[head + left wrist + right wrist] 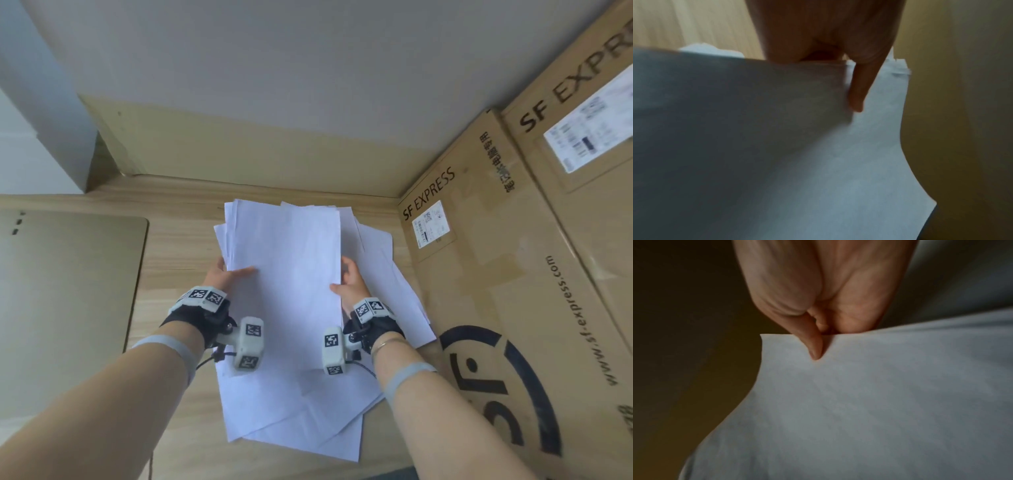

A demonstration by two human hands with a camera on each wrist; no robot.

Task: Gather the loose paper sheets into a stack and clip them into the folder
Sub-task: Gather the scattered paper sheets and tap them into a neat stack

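Both hands pinch the paper sheets (287, 260) by their side edges, left hand (221, 274) and right hand (351, 282); the sheets are above the wooden bench (174, 246), beside cardboard boxes (496, 240).

Pale wood tabletop (178, 246), grey wall (274, 68), stacked printed cardboard boxes (496, 240) at right

One head view from above, two wrist views pressed close to the paper.

The head camera looks down and forward toward 12 o'clock over the paper sheets (287, 274). Each wrist camera looks along its palm, very near; all three share the held sheets' side edges at 9 and 3 o'clock.
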